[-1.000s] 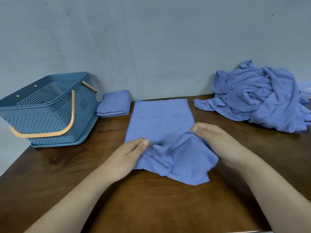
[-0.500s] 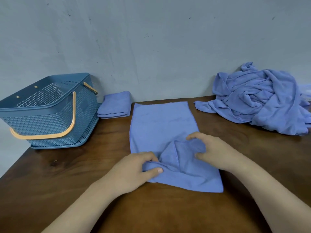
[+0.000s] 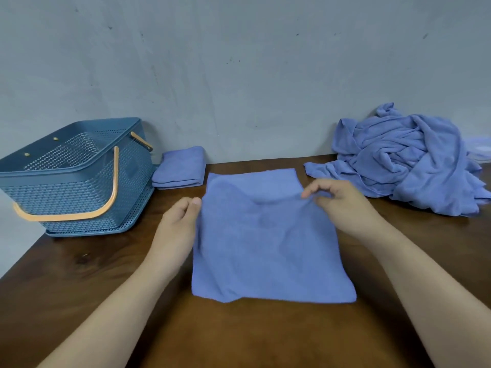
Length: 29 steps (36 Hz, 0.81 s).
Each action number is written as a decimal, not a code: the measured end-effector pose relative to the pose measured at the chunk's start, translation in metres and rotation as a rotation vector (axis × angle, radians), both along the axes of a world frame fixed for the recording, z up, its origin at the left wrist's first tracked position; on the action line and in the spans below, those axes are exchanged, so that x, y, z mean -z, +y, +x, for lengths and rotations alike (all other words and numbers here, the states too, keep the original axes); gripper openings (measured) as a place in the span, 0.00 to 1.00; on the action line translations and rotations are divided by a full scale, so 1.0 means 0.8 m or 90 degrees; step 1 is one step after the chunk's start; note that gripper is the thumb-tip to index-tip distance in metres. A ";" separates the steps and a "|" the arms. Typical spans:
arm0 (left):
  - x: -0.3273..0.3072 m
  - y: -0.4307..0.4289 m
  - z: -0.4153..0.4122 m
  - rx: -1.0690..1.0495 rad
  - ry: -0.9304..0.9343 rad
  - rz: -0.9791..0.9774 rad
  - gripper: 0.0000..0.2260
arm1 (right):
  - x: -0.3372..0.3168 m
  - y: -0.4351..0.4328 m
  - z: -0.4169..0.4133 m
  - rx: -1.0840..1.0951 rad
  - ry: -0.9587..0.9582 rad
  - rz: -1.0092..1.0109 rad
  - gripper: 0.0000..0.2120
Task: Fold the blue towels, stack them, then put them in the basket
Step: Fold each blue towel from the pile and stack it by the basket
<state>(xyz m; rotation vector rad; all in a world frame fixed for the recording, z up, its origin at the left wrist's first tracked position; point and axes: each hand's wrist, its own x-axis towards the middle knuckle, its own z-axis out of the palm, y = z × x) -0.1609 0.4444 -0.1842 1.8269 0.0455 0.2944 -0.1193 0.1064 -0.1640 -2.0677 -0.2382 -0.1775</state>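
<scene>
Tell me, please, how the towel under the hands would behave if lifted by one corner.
Probably floppy: the towel sags and creases where the right hand pinches its edge. Likely light, since that pinch alone seems to raise the cloth. It would likely drape and unfold, like the crumpled pile.

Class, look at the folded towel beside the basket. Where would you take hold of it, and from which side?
Probably the near edge of the folded towel, coming from the front. Its layers show there as a tidy stack, so fingers underneath and a thumb on top can pinch them all. The basket crowds its left side and the wall stands behind it.
</scene>
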 end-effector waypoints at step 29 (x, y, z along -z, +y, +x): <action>0.057 -0.055 -0.066 0.263 0.075 0.748 0.32 | 0.084 0.049 -0.059 -0.183 0.005 -0.606 0.32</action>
